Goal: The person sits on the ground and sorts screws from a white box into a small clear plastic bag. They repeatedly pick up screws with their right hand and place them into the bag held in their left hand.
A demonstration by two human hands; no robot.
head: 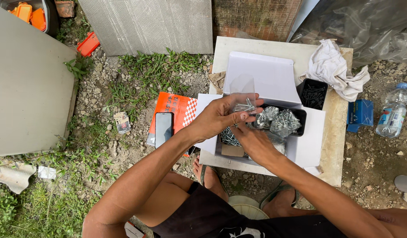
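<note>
**Two hands at a small bag of screws over a white box**

The person sits low, knees apart, both forearms reaching forward over a pale square slab [335, 145] that lies on gravel and grass. The left hand [221, 117] is raised, wrist bent, palm turned toward the person, with the thumb laid across the front and the fingers curled in; it pinches a small clear plastic bag holding silver screws [244, 103], whose empty upper part stands up above the fingers. The right hand [252, 141] comes in from below, just under the left, its fingers hidden behind the left hand and the loose screws, so whether they are closed on anything cannot be told. Just beneath both hands lies a loose heap of silver screws [230, 137] on the open white cardboard box [265, 77], whose lid stands up behind. To the right of the hands a black rectangular tray [296, 115] holds several filled clear bags of screws [278, 121].

A second, smaller black tray [313, 93] and a crumpled white cloth [333, 66] rest farther back on the slab. A dark smartphone [163, 128] lies on an orange printed card [177, 108] to the left, and a clear plastic water bottle [392, 112] lies on the ground to the right.
</note>
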